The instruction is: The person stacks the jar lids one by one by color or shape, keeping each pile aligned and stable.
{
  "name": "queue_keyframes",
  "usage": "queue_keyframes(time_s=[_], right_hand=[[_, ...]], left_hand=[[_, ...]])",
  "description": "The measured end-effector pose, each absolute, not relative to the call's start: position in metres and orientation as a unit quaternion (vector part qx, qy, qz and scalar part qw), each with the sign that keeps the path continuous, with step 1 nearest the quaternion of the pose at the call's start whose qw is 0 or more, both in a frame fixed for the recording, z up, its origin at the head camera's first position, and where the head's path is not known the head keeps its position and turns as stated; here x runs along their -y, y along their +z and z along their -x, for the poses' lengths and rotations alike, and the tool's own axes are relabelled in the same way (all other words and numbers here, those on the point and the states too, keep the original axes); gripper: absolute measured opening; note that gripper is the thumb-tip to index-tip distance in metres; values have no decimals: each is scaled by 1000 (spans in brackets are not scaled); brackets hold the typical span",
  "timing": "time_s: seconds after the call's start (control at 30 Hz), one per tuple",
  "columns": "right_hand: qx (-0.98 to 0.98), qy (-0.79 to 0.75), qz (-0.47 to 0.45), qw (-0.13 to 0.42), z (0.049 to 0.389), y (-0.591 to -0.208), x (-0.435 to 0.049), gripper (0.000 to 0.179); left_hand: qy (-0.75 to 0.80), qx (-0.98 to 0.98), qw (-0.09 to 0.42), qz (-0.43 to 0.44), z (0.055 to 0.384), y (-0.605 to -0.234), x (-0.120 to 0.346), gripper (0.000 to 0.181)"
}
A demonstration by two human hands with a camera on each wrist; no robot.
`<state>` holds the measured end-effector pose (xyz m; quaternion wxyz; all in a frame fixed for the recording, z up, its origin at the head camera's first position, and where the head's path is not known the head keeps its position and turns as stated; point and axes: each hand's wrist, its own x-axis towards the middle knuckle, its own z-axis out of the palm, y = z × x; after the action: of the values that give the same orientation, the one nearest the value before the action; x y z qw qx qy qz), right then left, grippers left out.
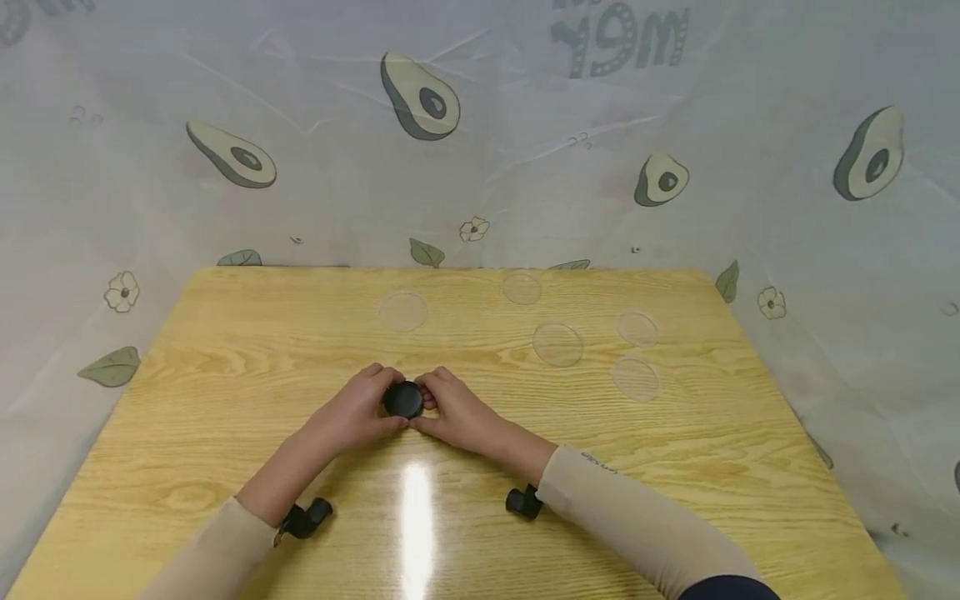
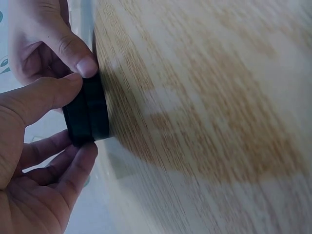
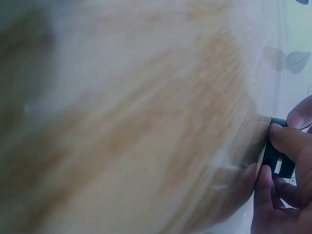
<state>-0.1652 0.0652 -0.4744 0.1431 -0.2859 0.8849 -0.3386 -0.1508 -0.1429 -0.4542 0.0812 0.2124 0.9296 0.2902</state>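
A short, round black case [image 1: 404, 400] with a flat top sits on the wooden table, held between both hands. Its side shows a groove dividing it into two layers in the left wrist view. The left hand [image 1: 369, 406] grips its left side, thumb at the near edge and fingers curled round the far edge. From the right, the right hand [image 1: 456, 410] holds it too, with the thumb at the near edge close to the left thumb. Part of the side is hidden behind the fingers.
Several clear round discs [image 1: 558, 345] lie flat across the back and right of the table [image 1: 247, 358]. Behind it hangs a pale curtain [image 1: 525, 167] printed with avocados. A dark wrist mount [image 1: 307, 517] sits at the left wrist, another mount [image 1: 523, 502] at the right.
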Motion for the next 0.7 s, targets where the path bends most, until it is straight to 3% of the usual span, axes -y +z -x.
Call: queue_keyframes(time_s=[0.7], right_hand=[[-889,-338,277,137,164,-473,-60,51]], left_hand=[[271,-934,82,-218,153,-458,144,52]])
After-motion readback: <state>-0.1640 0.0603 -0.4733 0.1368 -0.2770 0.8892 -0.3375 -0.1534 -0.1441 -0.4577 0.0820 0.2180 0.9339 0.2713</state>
